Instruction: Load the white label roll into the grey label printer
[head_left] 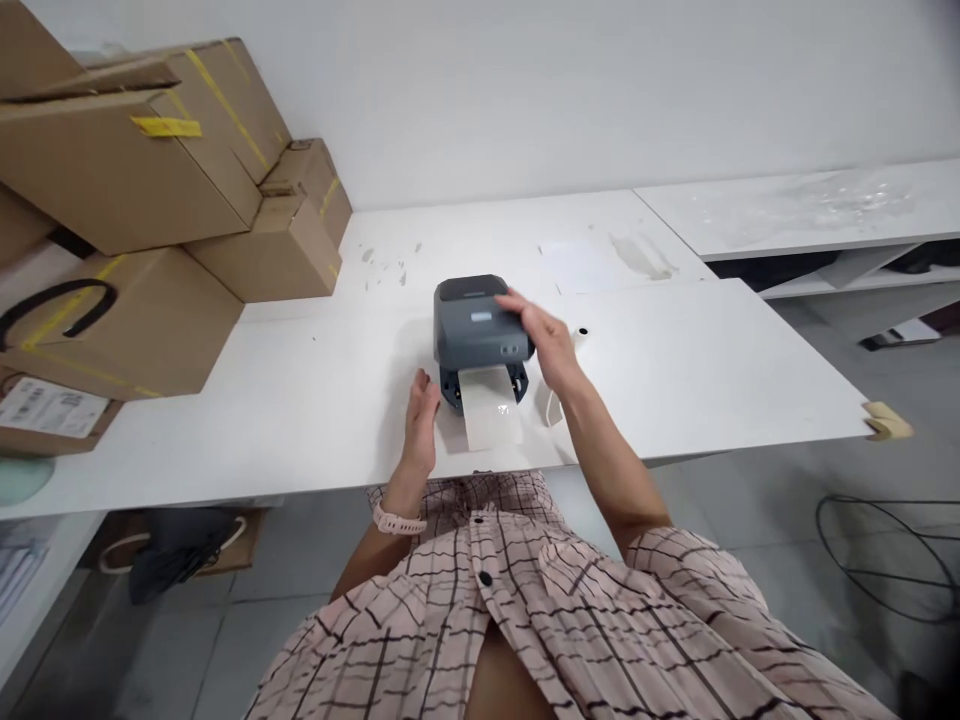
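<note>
A dark grey label printer stands on the white table in front of me, its top cover seeming slightly raised above the base. From its front hangs a strip of blank white label paper. My right hand rests on the right side of the cover, fingers stretched over its top edge. Beside the base's left front corner, my left hand is held upright with fingers extended and nothing in it. Partly hidden behind my right wrist is a small white roll.
Cardboard boxes with yellow tape are stacked on the left of the white table. A white sheet lies behind the printer. Yellowish padding covers the table's right corner. A black cable loops on the floor.
</note>
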